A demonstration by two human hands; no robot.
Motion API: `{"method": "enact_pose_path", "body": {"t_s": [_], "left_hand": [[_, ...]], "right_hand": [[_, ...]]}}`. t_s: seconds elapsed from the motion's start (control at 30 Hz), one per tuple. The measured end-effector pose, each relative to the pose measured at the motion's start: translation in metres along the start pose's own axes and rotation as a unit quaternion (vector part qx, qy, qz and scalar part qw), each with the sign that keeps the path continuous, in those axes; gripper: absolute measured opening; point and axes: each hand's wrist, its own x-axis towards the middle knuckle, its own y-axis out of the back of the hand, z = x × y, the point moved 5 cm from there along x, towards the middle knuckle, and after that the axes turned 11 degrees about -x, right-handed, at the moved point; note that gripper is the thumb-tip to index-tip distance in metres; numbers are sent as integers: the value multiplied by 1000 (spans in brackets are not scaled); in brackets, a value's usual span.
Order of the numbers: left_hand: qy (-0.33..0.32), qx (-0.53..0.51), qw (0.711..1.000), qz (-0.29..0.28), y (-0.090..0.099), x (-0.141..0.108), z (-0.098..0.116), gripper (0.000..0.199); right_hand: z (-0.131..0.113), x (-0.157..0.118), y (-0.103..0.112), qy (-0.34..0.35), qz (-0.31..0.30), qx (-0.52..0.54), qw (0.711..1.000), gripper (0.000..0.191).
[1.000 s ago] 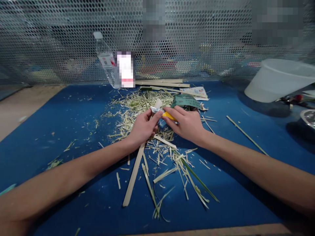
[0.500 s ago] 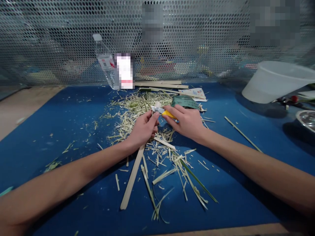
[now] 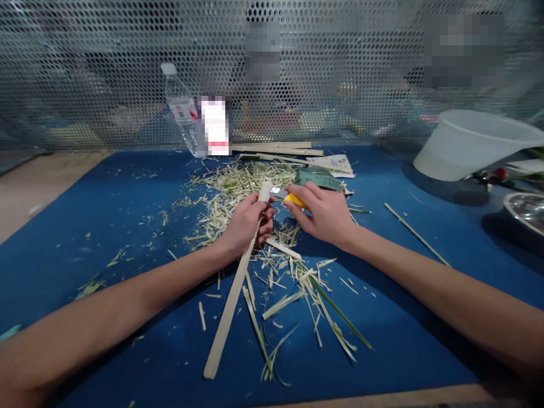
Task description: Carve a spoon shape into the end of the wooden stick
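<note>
My left hand (image 3: 249,221) is closed round the upper part of a long pale bamboo strip (image 3: 229,310), which slants down toward me over the blue tabletop. Its far end sticks out above my thumb. In my right hand (image 3: 325,212) is a yellow utility knife (image 3: 296,200), held with its blade out. The blade tip points left, close by the strip's far end; whether it touches I cannot tell. Around and beneath both hands lies a heap of thin bamboo shavings (image 3: 250,175). A dark green wrapper (image 3: 318,178) rests just beyond my right hand.
A perforated metal screen (image 3: 127,85) closes off the far side. A water bottle (image 3: 182,110) and a blurred phone (image 3: 215,126) lean there. Several bamboo strips (image 3: 276,148) lie behind the shavings. At right are a white plastic scoop (image 3: 463,144) and a metal bowl (image 3: 527,212).
The knife blade has shifted right, off the strip's far end, which now shows more above my left thumb. The strip's near end has moved slightly toward me.
</note>
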Motion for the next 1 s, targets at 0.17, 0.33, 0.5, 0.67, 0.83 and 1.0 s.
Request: {"method": "enact_pose_path", "body": {"t_s": [0.17,0.33,0.5,0.67,0.83,1.0], "left_hand": [[0,7,1000,-12,0,0,1,16],[-13,21,999,-28,1,-1,0,17],[-24,35,999,-34,2,-1,-1,18],[-36,38,998,-36,0,-2,-1,20],[-28,48,998,-41,-2,-2,-1,23],[-21,55,997,-41,-2,-2,-2,25]], "right_hand": [[-7,-3,-4,18,-8,24,1000,39],[-7,-3,-5,22,-11,52,998,38],[-7,-2,-6,12,-12,67,998,37],[-6,-2,-6,6,-39,80,996,39],[-6,-2,-6,1,-40,72,997,40],[-3,-1,-9,-30,-32,48,998,41]]}}
